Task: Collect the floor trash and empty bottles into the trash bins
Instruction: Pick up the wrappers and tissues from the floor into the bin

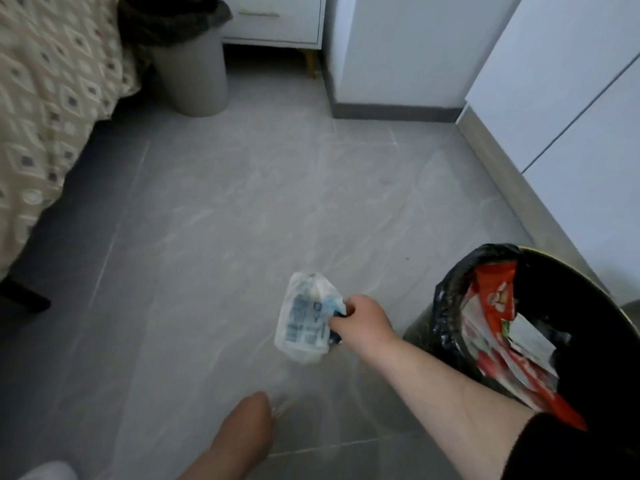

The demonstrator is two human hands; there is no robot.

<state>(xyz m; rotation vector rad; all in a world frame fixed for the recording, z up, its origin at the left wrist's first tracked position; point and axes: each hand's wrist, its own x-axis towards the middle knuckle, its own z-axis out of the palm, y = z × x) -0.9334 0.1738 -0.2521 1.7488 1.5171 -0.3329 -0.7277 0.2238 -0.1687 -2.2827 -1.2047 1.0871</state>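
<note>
Grey tile floor [242, 202], bed [52, 98] left, white cabinets [571, 116] right; two bins, one wrapper [304, 323].
right hand [363, 320] gripped the crumpled wrapper near the black bin [446, 306]; grey bin [194, 77] stood by bed. left hand [249, 420] was blurred, state unreadable.

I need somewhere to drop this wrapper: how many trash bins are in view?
2. A grey bin stands at the top beside the bed; a black-lined bin with red wrappers is at lower right. Others may be out of frame.
</note>
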